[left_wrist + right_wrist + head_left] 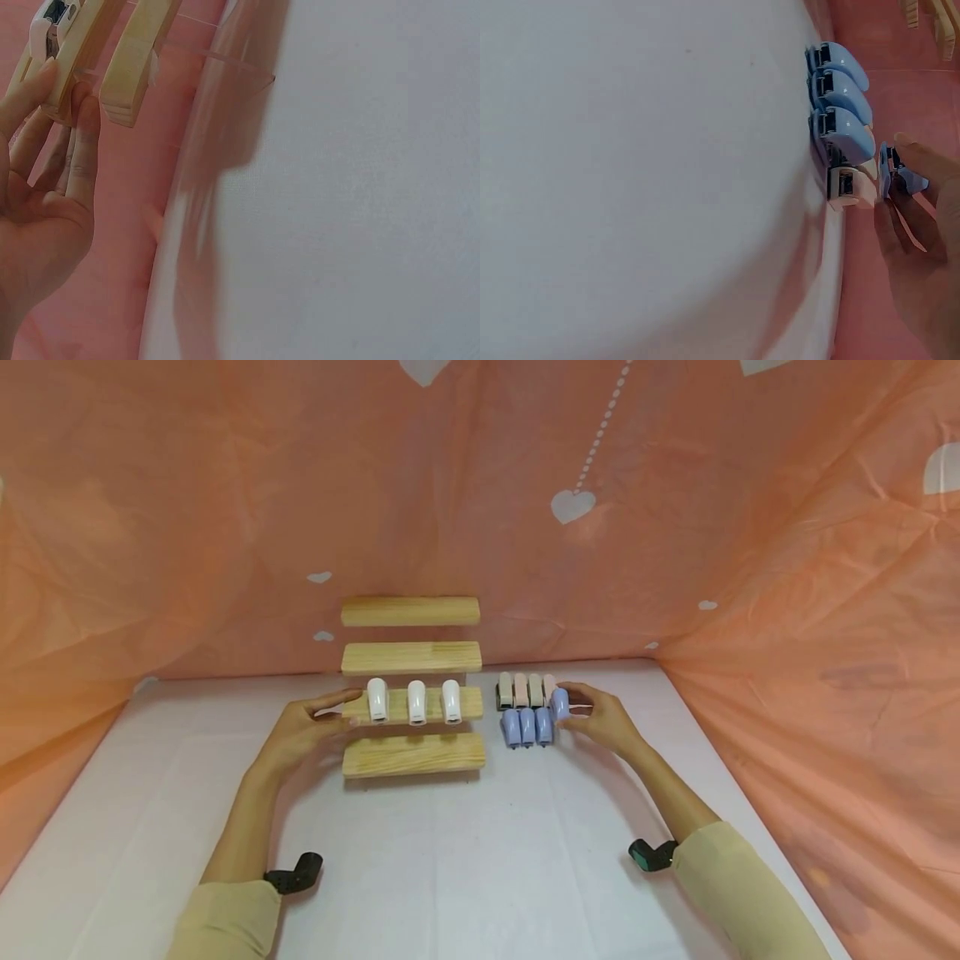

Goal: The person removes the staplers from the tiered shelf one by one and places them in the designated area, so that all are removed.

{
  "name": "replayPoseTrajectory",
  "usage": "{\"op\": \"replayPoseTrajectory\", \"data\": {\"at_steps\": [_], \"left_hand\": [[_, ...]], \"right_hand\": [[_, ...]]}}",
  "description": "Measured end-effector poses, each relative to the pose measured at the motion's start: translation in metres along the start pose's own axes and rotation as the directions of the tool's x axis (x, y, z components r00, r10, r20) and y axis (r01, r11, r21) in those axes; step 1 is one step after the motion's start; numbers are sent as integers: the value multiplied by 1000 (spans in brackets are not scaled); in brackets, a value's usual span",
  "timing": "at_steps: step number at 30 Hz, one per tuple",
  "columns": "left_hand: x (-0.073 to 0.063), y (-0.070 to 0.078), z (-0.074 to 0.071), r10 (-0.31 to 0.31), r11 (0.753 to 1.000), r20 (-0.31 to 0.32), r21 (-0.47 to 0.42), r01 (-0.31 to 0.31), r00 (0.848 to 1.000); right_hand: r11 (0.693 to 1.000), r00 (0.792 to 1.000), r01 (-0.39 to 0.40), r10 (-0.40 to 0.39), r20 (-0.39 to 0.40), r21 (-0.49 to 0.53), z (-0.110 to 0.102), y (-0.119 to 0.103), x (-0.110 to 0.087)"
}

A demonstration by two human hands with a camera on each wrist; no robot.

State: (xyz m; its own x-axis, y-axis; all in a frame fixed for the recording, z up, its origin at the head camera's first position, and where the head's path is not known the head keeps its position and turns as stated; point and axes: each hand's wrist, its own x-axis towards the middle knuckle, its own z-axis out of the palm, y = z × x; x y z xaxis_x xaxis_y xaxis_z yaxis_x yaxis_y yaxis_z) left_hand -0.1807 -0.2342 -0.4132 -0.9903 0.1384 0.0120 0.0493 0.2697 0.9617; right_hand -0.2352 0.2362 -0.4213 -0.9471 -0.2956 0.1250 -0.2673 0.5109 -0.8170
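Observation:
A wooden stepped rack (414,756) has several pale slats. Three white mini staplers (417,702) stand spaced along its second-lowest slat (469,703). My left hand (300,731) grips the left end of that slat, thumb above and fingers beneath in the left wrist view. To the rack's right, my right hand (609,720) pinches a lavender-blue mini stapler (911,180) between thumb and fingers, raised beside the others. Three more blue mini staplers (527,727) sit side by side on the table, in front of a row of cream and pink ones (521,690).
A white cloth covers the table (487,860). Orange cloth (450,510) with white hearts hangs behind and at both sides, close behind the rack. Black wrist cameras (296,873) are strapped to both forearms.

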Motion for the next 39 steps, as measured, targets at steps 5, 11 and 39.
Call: {"op": "replayPoseTrajectory", "data": {"at_steps": [5,11,39], "left_hand": [[1,2,1,9,1000,-1,-3,-9,1000],[5,1,1,-4,999,-4,35,4,1000],[3,0,0,-11,999,-13,37,12,1000]], "right_hand": [[998,1000,-22,22,-2,-54,0,5,-6],[997,1000,-14,15,13,-81,3,13,-8],[999,1000,-3,4,-26,45,4,5,-7]]}}
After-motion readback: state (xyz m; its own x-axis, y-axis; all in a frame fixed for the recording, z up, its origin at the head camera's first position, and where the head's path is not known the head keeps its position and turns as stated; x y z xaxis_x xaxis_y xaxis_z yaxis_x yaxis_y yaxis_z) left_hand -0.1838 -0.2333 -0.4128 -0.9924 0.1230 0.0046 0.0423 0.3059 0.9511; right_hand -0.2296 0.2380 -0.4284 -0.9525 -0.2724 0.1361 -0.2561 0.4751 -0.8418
